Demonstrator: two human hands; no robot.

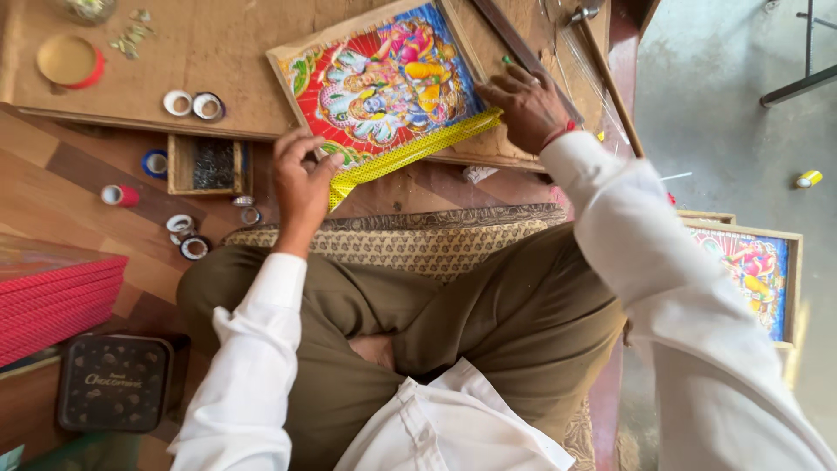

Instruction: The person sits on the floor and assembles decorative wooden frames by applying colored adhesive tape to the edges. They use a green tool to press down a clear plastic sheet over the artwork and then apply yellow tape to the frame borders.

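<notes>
A colourful framed picture (384, 83) lies on a low wooden board (218, 52) in front of my crossed legs. A yellow patterned strip (410, 153) runs along its near edge. My left hand (301, 179) pinches the left end of that strip at the picture's near corner. My right hand (527, 105) presses flat on the right edge of the picture, near the strip's other end.
Small tape rolls (193, 105) and a round lid (68, 61) lie on the board. A small box of dark pins (209, 164) sits below it. Red sheets (52, 296) and a dark tin (113, 382) lie at left. More framed pictures (754, 266) stand at right.
</notes>
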